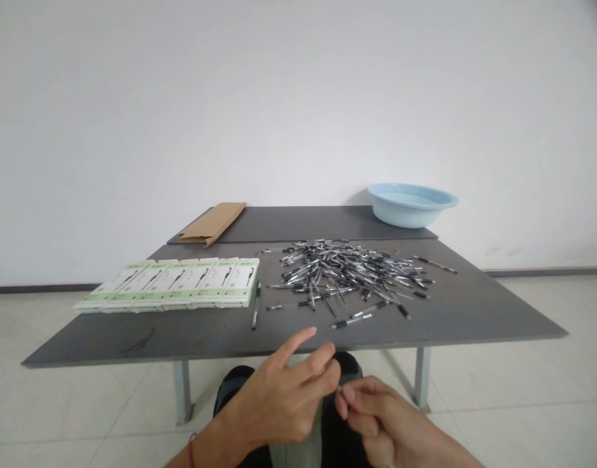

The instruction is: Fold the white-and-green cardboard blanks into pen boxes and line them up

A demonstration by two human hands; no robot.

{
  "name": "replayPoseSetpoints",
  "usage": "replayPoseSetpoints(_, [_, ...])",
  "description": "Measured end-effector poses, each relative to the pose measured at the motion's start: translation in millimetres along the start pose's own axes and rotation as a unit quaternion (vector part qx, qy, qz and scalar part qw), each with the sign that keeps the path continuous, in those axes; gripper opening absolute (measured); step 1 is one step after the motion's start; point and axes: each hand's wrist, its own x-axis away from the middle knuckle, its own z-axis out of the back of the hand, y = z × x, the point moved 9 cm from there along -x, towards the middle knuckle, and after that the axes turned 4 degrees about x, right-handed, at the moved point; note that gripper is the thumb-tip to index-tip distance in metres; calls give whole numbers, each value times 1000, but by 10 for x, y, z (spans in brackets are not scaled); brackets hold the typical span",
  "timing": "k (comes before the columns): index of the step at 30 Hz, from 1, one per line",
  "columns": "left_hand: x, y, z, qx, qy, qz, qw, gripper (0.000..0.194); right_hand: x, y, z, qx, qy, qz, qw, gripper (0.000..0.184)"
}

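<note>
left hand (293, 390): fingers half-curled, couldn't tell if gripping | right hand (380, 413): fingers pinched some small thing (339, 389), mostly hidden | pens (347, 270) heaped loose on tabletop (473, 315), seemingly loads left | boxes (174, 286): couldn't tell if filled

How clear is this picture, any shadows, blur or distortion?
In the head view, light is soft, with a faint shadow left of the light-blue basin; in the head view, fine print on the pen boxes and the small item pinched in the right hand are unclear; the head view's table looks stretched.
</note>
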Motion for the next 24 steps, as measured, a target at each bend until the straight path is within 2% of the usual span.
replayPoseSetpoints(1, [-23,-28,33,-5,4,4,1000,28,-1,6,-35,-46,-36,-30,998,54])
replayPoseSetpoints(3, [-71,-127,99,-16,5,28,999,24,0,-176,83,-58,-26,3,998,53])
replayPoseSetpoints(4, [-85,-197,126,-15,4,48,999,26,11,-343,225,-33,12,55,998,53])
replayPoseSetpoints(6, [-62,-384,138,21,6,109,994,36,107,-758,596,69,131,179,973,53])
replayPoseSetpoints(8, [66,-646,2,116,-6,214,970,34,234,-1112,942,156,236,266,921,53])
replayPoseSetpoints(10, [307,-891,-339,244,-53,343,906,29,256,-1306,1210,198,283,302,888,56])
replayPoseSetpoints(12, [558,-1022,-702,329,-98,437,831,46,177,-1351,1432,207,301,302,881,63])
replayPoseSetpoints(14, [681,-1089,-903,341,-108,464,811,52,63,-1310,1586,214,306,291,881,65])
replayPoseSetpoints(17, [733,-1137,-1021,332,-113,468,811,51,-74,-1195,1696,225,302,272,886,67])
replayPoseSetpoints(24, [710,-1138,-1054,322,-163,453,815,47,-66,-1096,1711,237,333,266,873,69])
